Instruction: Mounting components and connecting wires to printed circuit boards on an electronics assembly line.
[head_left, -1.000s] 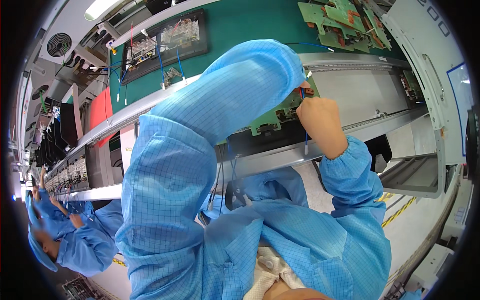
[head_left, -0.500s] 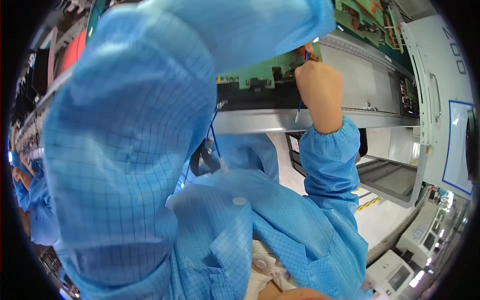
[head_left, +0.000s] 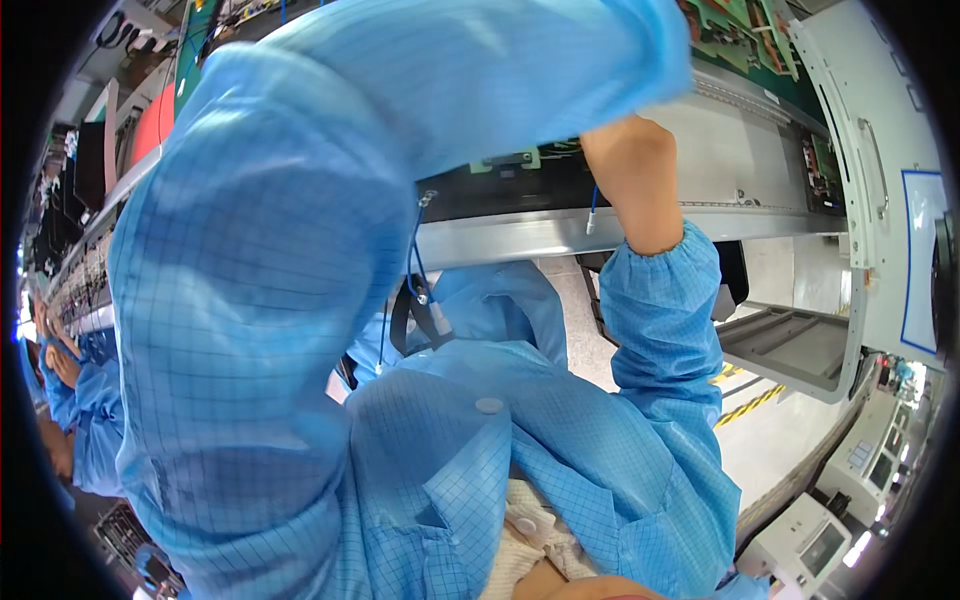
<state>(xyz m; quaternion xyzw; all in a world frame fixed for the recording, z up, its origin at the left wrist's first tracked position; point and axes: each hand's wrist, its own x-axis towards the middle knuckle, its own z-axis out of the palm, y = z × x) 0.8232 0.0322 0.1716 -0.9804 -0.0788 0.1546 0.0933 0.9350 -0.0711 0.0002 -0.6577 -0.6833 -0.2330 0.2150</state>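
Note:
My right hand (head_left: pixel 638 178) is raised over the metal rail, its back toward me and its knuckles bent. The fingers are curled in, and their tips and whatever they hold are hidden. Below it dangles a short blue wire (head_left: pixel 594 205) with a white end. My left arm, in a wide blue checked sleeve (head_left: pixel 500 90), sweeps across the upper picture and covers the left hand completely. Part of a green circuit board (head_left: pixel 510 160) shows under that sleeve, left of the right hand.
A silver rail (head_left: pixel 510 236) runs along the near edge of the bench. Blue cords (head_left: pixel 418 255) with pale ends hang in front of it. A white cabinet (head_left: pixel 850 140) stands at right, near a grey tray (head_left: pixel 790 350). At far left another person's sleeve (head_left: pixel 98 420) shows.
My left sleeve has shifted slightly right and down, covering the right fingers and more of the board. The right hand stays nearly in place; the whole view has shifted a little.

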